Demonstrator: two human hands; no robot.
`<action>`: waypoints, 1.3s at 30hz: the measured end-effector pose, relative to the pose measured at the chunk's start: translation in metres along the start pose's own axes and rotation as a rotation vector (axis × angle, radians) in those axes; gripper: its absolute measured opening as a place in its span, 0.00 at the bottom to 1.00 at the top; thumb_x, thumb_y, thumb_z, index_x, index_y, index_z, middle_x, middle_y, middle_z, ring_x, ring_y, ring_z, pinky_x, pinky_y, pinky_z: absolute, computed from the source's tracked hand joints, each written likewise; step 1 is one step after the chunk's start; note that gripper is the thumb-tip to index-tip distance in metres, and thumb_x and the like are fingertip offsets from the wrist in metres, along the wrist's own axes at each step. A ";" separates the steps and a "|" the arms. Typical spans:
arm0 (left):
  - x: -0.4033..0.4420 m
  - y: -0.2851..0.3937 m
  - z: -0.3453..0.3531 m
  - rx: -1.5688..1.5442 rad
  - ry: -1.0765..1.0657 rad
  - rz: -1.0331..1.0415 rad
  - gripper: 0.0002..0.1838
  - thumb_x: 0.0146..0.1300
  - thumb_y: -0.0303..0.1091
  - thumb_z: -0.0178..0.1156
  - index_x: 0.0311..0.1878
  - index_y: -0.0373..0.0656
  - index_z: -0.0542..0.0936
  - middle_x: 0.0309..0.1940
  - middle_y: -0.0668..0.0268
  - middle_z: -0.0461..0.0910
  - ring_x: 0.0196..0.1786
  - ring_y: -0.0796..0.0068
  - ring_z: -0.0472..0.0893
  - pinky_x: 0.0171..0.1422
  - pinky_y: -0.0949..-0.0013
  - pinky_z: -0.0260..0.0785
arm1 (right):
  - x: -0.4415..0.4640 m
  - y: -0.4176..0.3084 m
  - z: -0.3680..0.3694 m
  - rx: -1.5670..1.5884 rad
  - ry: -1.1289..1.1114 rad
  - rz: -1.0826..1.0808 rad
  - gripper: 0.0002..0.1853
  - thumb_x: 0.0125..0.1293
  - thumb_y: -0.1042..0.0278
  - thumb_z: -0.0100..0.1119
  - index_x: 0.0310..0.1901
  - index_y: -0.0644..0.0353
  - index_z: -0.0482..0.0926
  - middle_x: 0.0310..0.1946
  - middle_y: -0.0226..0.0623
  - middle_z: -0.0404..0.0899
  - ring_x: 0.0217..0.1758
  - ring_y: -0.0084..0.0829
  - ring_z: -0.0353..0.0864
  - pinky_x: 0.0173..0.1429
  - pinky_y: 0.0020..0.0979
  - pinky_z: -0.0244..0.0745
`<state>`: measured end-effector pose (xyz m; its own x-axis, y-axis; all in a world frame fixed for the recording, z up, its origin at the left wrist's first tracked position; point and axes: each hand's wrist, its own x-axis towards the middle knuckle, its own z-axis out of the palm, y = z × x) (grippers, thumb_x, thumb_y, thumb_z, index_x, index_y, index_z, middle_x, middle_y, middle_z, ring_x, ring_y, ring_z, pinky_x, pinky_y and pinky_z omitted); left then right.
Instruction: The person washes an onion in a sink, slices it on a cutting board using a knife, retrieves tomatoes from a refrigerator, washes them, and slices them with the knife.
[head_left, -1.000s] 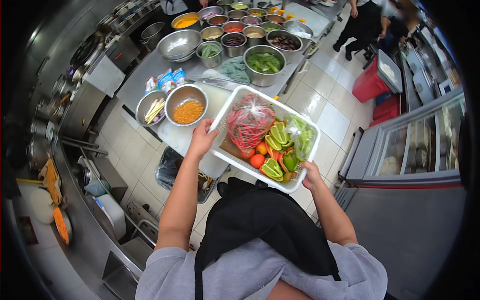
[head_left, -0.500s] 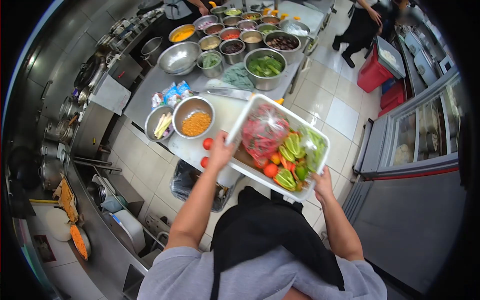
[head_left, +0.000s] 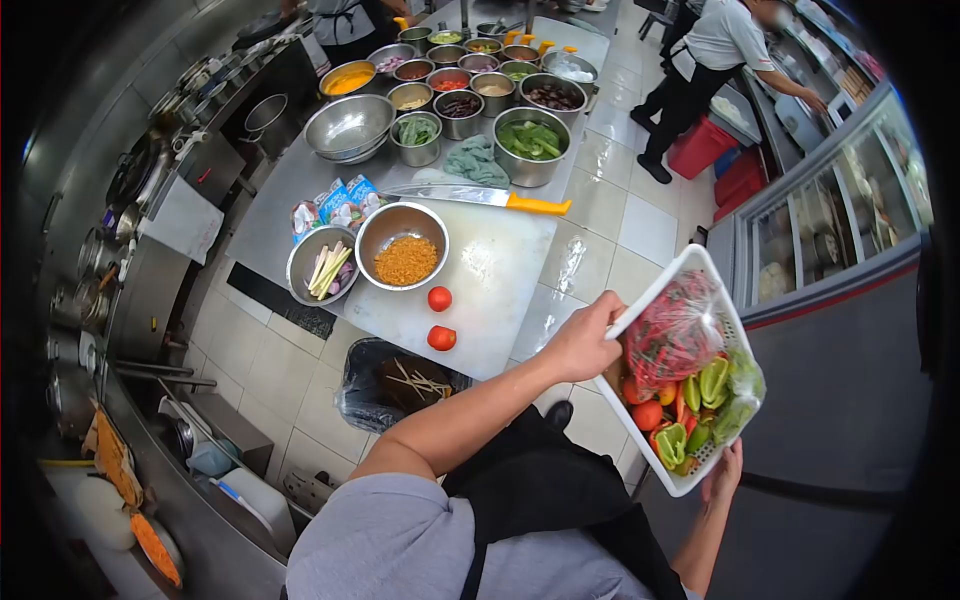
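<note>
A white plastic basket (head_left: 638, 438) is held tilted in the air, to the right of the worktable. My left hand (head_left: 587, 338) is closed on its left rim, and my right hand (head_left: 722, 474) grips its lower right side, fingers partly hidden. Inside lie a clear plastic bag of red chillies (head_left: 672, 325), cut green peppers (head_left: 714, 382), several tomatoes (head_left: 647, 414) and a bag of greens (head_left: 743, 385). On the white cutting board (head_left: 500, 270) are two tomatoes (head_left: 440, 298), a yellow-handled knife (head_left: 490, 196) and a steel bowl of orange-brown crumbly food (head_left: 405, 258).
Several steel pots of ingredients (head_left: 460, 112) crowd the table's far half. A glass-doored fridge (head_left: 790, 235) stands at right, with a co-worker (head_left: 725, 50) beyond it. A lined bin (head_left: 360, 388) sits below the board. Stoves and counters (head_left: 165, 260) run along the left.
The basket has moved right, away from above the cutting board, and turned, with both hands still on it. The board and knife handle are now uncovered. The co-worker at the back right has shifted.
</note>
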<state>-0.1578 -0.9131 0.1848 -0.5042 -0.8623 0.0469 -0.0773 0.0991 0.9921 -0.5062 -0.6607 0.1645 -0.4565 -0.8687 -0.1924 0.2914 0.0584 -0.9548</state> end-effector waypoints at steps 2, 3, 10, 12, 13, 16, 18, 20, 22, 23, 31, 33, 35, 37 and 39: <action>-0.002 0.030 0.004 -0.003 -0.055 0.017 0.18 0.54 0.23 0.57 0.50 0.37 0.70 0.41 0.53 0.79 0.48 0.55 0.81 0.57 0.60 0.72 | -0.030 -0.013 -0.002 0.021 0.027 -0.063 0.32 0.58 0.68 0.52 0.66 0.67 0.65 0.61 0.44 0.74 0.67 0.39 0.75 0.72 0.41 0.69; -0.003 0.041 0.007 -0.004 -0.096 0.025 0.18 0.54 0.23 0.57 0.50 0.37 0.70 0.42 0.53 0.79 0.49 0.55 0.81 0.57 0.60 0.72 | -0.043 -0.021 -0.006 -0.008 0.018 -0.084 0.33 0.56 0.66 0.53 0.66 0.66 0.65 0.62 0.44 0.73 0.68 0.40 0.74 0.73 0.41 0.69; -0.028 0.055 0.055 0.053 -0.193 0.070 0.17 0.52 0.22 0.58 0.47 0.36 0.70 0.40 0.57 0.79 0.45 0.63 0.80 0.55 0.63 0.72 | -0.111 -0.010 -0.027 0.210 0.121 -0.184 0.31 0.68 0.66 0.53 0.71 0.64 0.61 0.67 0.46 0.69 0.72 0.42 0.69 0.76 0.44 0.63; -0.038 0.043 0.076 0.050 -0.188 0.040 0.17 0.52 0.21 0.58 0.47 0.36 0.70 0.39 0.59 0.78 0.45 0.66 0.80 0.54 0.64 0.72 | -0.124 0.010 -0.054 0.150 0.126 -0.231 0.30 0.69 0.68 0.56 0.71 0.63 0.61 0.65 0.44 0.71 0.69 0.40 0.72 0.73 0.41 0.66; -0.048 0.032 0.089 0.038 -0.195 -0.010 0.16 0.52 0.20 0.58 0.46 0.36 0.70 0.38 0.61 0.78 0.44 0.70 0.79 0.53 0.66 0.72 | -0.131 0.014 -0.065 0.162 0.128 -0.227 0.30 0.69 0.68 0.56 0.71 0.63 0.61 0.65 0.44 0.71 0.69 0.40 0.72 0.73 0.41 0.66; -0.079 -0.021 0.124 0.035 -0.225 -0.032 0.16 0.51 0.19 0.57 0.45 0.36 0.70 0.37 0.64 0.76 0.43 0.76 0.77 0.52 0.69 0.72 | -0.164 0.038 -0.085 0.002 0.299 -0.095 0.26 0.65 0.75 0.61 0.63 0.62 0.66 0.57 0.40 0.75 0.58 0.33 0.76 0.65 0.36 0.71; -0.094 -0.044 0.134 0.039 -0.241 -0.081 0.17 0.52 0.19 0.58 0.45 0.37 0.69 0.37 0.64 0.75 0.43 0.76 0.77 0.51 0.69 0.71 | -0.172 0.051 -0.095 -0.032 0.333 -0.055 0.25 0.64 0.76 0.61 0.63 0.62 0.67 0.56 0.41 0.76 0.57 0.33 0.77 0.64 0.35 0.71; -0.115 -0.048 0.135 0.128 -0.228 -0.114 0.17 0.52 0.19 0.59 0.45 0.37 0.70 0.37 0.65 0.75 0.43 0.76 0.77 0.51 0.69 0.71 | -0.179 0.063 -0.099 -0.066 0.380 -0.003 0.24 0.62 0.80 0.59 0.60 0.63 0.68 0.53 0.42 0.77 0.53 0.33 0.78 0.62 0.35 0.72; -0.133 -0.062 0.127 0.188 -0.177 -0.157 0.17 0.53 0.20 0.60 0.46 0.39 0.70 0.36 0.66 0.73 0.42 0.75 0.75 0.50 0.69 0.70 | -0.174 0.079 -0.104 -0.140 0.375 0.051 0.24 0.58 0.84 0.57 0.58 0.66 0.69 0.51 0.43 0.78 0.52 0.33 0.80 0.61 0.34 0.73; -0.143 -0.070 0.119 0.160 -0.153 -0.164 0.17 0.53 0.20 0.60 0.46 0.39 0.70 0.35 0.67 0.73 0.42 0.75 0.75 0.50 0.69 0.69 | -0.168 0.085 -0.100 -0.147 0.373 0.082 0.25 0.56 0.86 0.56 0.58 0.67 0.70 0.50 0.43 0.79 0.51 0.34 0.81 0.60 0.34 0.73; -0.166 -0.089 0.012 0.048 0.186 -0.224 0.16 0.54 0.22 0.62 0.47 0.39 0.73 0.37 0.61 0.78 0.44 0.69 0.78 0.55 0.66 0.71 | -0.074 0.085 -0.001 -0.275 0.145 0.124 0.20 0.53 0.87 0.54 0.51 0.68 0.74 0.44 0.42 0.80 0.46 0.34 0.81 0.54 0.33 0.76; -0.157 -0.084 -0.022 0.411 0.285 -0.032 0.20 0.53 0.24 0.67 0.49 0.37 0.73 0.49 0.52 0.75 0.54 0.55 0.76 0.62 0.60 0.69 | -0.039 0.078 0.040 -0.221 0.093 0.087 0.20 0.53 0.86 0.54 0.50 0.68 0.74 0.43 0.42 0.80 0.45 0.33 0.81 0.53 0.34 0.76; -0.144 -0.090 -0.051 0.532 0.428 -0.022 0.22 0.51 0.25 0.69 0.50 0.37 0.74 0.52 0.50 0.72 0.57 0.52 0.74 0.63 0.59 0.68 | -0.001 0.079 0.075 -0.207 0.070 0.070 0.20 0.53 0.86 0.54 0.50 0.67 0.73 0.43 0.42 0.80 0.45 0.34 0.81 0.53 0.34 0.76; -0.125 -0.088 -0.076 0.607 0.481 -0.061 0.19 0.54 0.26 0.69 0.48 0.37 0.74 0.51 0.52 0.73 0.56 0.55 0.75 0.63 0.61 0.68 | 0.038 0.088 0.105 -0.231 0.022 0.042 0.19 0.53 0.86 0.54 0.49 0.67 0.73 0.42 0.42 0.79 0.44 0.34 0.81 0.52 0.35 0.77; -0.105 -0.085 -0.099 0.685 0.535 -0.114 0.15 0.57 0.27 0.68 0.46 0.37 0.75 0.50 0.54 0.75 0.55 0.58 0.77 0.63 0.62 0.68 | 0.068 0.088 0.138 -0.231 0.023 0.036 0.18 0.53 0.87 0.53 0.48 0.67 0.73 0.42 0.42 0.79 0.44 0.34 0.81 0.52 0.35 0.77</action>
<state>-0.0136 -0.8800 0.1069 -0.0042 -0.9853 0.1710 -0.6887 0.1268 0.7139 -0.3954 -0.7822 0.0982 -0.4694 -0.8526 -0.2296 0.1085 0.2023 -0.9733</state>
